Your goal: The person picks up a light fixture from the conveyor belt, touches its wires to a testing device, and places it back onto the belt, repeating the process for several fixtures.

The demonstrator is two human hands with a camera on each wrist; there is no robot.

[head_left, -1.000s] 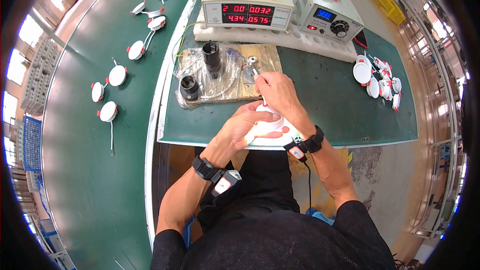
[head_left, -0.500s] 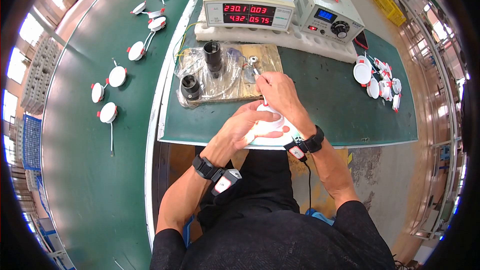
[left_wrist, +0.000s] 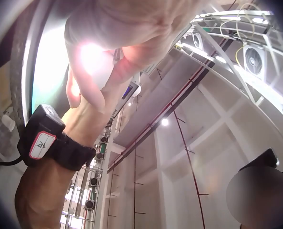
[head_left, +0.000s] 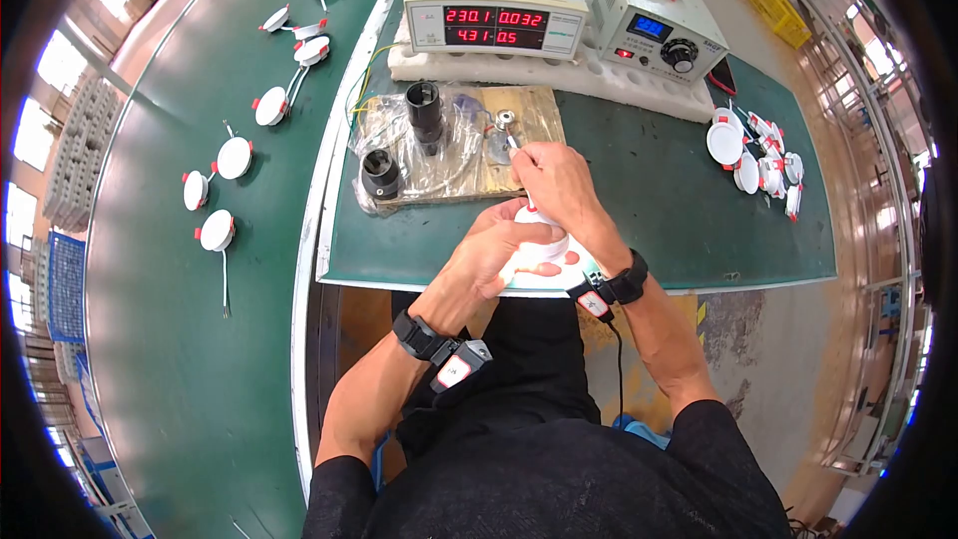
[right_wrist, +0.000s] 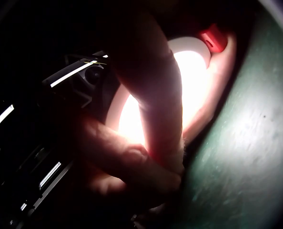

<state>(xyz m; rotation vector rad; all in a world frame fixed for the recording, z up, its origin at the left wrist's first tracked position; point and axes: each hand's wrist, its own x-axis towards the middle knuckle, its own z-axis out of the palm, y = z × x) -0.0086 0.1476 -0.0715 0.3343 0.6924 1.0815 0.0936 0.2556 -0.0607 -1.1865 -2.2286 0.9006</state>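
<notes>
My left hand (head_left: 489, 252) grips a round white LED downlight (right_wrist: 193, 64) at the table's front edge, fingers and thumb round its rim. The lamp is lit and glows brightly between the fingers. A red spring clip (right_wrist: 214, 39) shows at its rim in the right wrist view. Just above it my right hand (head_left: 561, 185) pinches the lamp's white cable (head_left: 512, 143). The cable's end reaches the metal contacts (head_left: 503, 121) on the wooden test board (head_left: 544, 120); the fingers hide part of the cable.
Two black sockets (head_left: 424, 112) stand on the plastic-wrapped board. Behind are a power meter (head_left: 496, 25) with red digits and a grey supply box (head_left: 654, 30) with a dial. More downlights lie piled at right (head_left: 724, 143) and spread along the green belt (head_left: 180, 339) at left.
Both hands keep their hold and stay nearly in place, the left wrist turning slightly. The lamp stays lit. Digits on the power meter change, its first reading now showing 230.1.
</notes>
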